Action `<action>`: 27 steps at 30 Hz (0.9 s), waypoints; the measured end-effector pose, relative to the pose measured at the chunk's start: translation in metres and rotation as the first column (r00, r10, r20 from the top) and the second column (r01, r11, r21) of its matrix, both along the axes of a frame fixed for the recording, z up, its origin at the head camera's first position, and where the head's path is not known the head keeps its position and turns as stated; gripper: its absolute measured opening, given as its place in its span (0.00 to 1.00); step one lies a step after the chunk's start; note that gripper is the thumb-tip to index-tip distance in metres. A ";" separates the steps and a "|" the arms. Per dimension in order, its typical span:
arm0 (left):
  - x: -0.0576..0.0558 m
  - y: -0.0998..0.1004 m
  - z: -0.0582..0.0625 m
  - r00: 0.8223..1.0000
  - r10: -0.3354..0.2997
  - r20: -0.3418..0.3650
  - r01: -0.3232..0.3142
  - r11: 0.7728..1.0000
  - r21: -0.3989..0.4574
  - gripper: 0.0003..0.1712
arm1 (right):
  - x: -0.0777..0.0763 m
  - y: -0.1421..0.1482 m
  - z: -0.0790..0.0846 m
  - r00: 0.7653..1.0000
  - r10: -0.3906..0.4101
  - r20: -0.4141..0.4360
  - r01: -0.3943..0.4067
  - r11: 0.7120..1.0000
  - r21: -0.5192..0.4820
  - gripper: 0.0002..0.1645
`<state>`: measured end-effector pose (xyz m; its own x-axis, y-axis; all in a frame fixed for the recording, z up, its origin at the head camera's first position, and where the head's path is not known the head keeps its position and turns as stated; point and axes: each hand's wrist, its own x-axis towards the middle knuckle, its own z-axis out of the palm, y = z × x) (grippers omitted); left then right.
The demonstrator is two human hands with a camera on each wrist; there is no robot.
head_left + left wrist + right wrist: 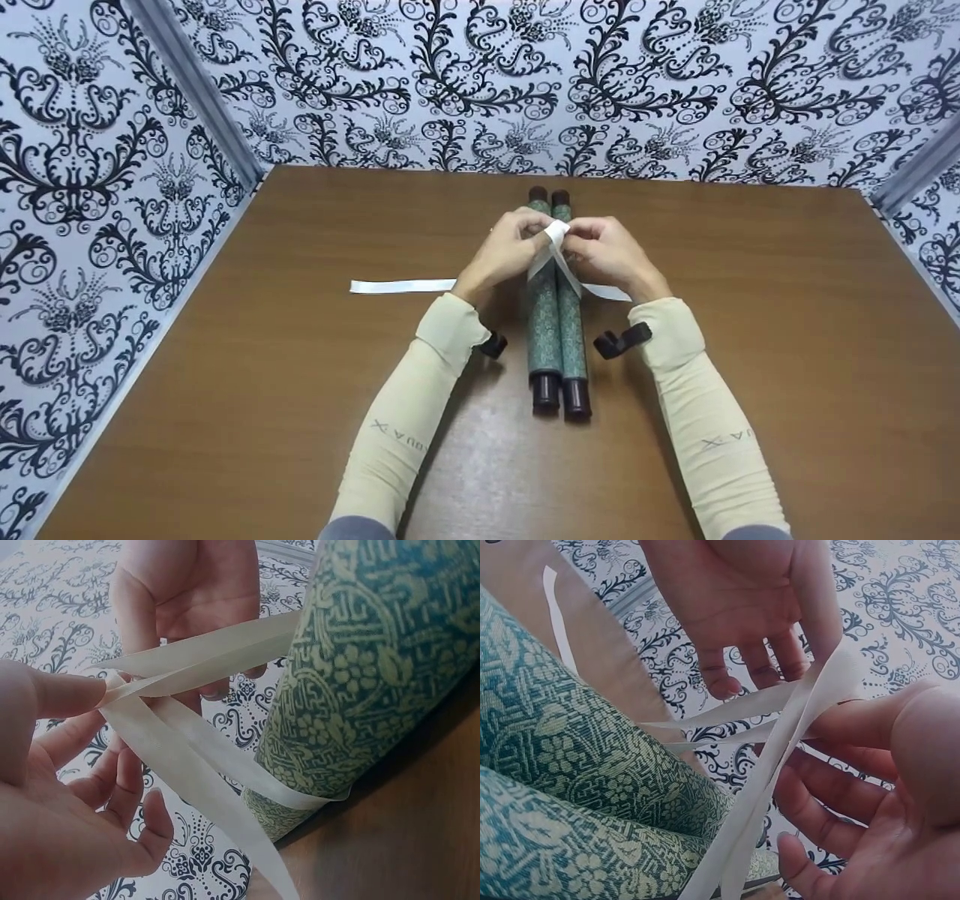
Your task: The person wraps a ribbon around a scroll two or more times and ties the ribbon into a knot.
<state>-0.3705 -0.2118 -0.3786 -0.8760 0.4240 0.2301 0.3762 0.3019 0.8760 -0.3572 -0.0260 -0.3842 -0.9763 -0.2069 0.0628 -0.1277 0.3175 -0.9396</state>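
A green patterned scroll (544, 330), rolled from both sides into two parallel rolls with dark brown end knobs, lies lengthwise on the table. A white ribbon (556, 232) goes round its middle, and its strands cross and loop above the rolls. My left hand (510, 244) pinches the ribbon between thumb and forefinger, the other fingers loosely bent. From the other side, my right hand (609, 251) pinches the ribbon at the loop, its thumb (855, 720) against the folded strand. The fingertips of both hands nearly meet over the scroll. Ribbon strands (195, 772) run down to the brocade.
One ribbon tail (401, 286) stretches left across the brown table (262, 390), and a shorter tail (607, 292) shows under the right wrist. Black straps (622, 341) hang at the wrists. Patterned walls (495, 82) stand behind and at the sides.
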 end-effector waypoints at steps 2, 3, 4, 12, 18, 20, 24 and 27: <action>-0.001 0.000 -0.001 1.000 0.013 -0.016 -0.013 1.000 -0.007 0.10 | 0.000 0.001 0.000 1.000 -0.013 0.018 0.013 1.000 -0.024 0.09; -0.001 0.000 -0.001 0.999 0.020 -0.027 -0.020 1.000 -0.011 0.10 | 0.000 0.001 0.000 0.999 -0.017 0.031 0.018 0.999 -0.041 0.09; -0.001 0.000 -0.002 0.999 0.026 -0.037 -0.026 1.000 -0.016 0.10 | 0.000 0.001 0.000 0.999 -0.023 0.042 0.025 0.998 -0.058 0.08; -0.002 0.000 -0.003 0.998 0.052 -0.040 -0.054 0.998 -0.041 0.10 | -0.002 -0.002 -0.002 0.991 -0.071 0.113 0.091 0.979 -0.182 0.05; -0.002 0.000 -0.003 0.999 0.013 0.031 -0.014 1.000 0.013 0.10 | -0.003 -0.006 -0.007 0.994 -0.064 0.088 0.078 0.985 -0.156 0.11; -0.002 0.000 -0.003 0.999 0.004 0.035 -0.005 1.000 0.022 0.10 | -0.003 -0.007 -0.008 0.996 -0.072 0.057 0.078 0.990 -0.114 0.14; -0.002 0.000 -0.003 1.000 0.001 0.013 -0.002 1.000 0.023 0.10 | -0.004 -0.008 -0.010 0.993 -0.118 -0.015 0.118 0.992 -0.036 0.14; -0.004 0.000 -0.003 1.000 0.014 -0.007 -0.014 1.000 0.020 0.10 | -0.005 -0.008 -0.012 0.985 -0.163 -0.052 0.161 0.986 -0.037 0.12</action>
